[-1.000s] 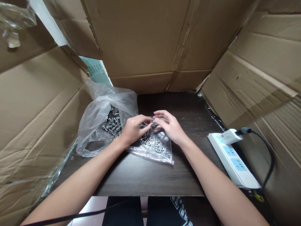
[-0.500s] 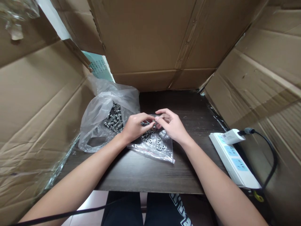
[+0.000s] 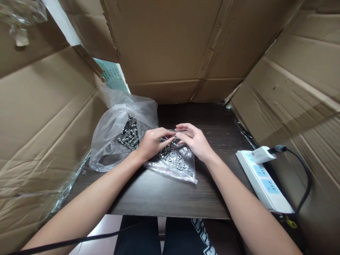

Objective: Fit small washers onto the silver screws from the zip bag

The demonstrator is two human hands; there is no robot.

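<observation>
My left hand (image 3: 152, 143) and my right hand (image 3: 192, 140) meet fingertip to fingertip over a small clear zip bag (image 3: 176, 166) that holds several metal washers and nuts. Both pinch a small metal part between them; it is too small to name. Left of the hands lies a larger crumpled clear plastic bag (image 3: 117, 138) with several metal bolts (image 3: 129, 136) inside. Everything rests on a dark wooden table (image 3: 170, 196).
Cardboard sheets wall in the table at the back (image 3: 164, 46), left (image 3: 39, 117) and right (image 3: 292, 81). A white power strip (image 3: 261, 179) with a plugged-in adapter and black cable lies at the right edge. A black cable (image 3: 66, 242) crosses below my left forearm.
The hands stay together over the small bag, with only slight finger movement. The view has shifted a little.
</observation>
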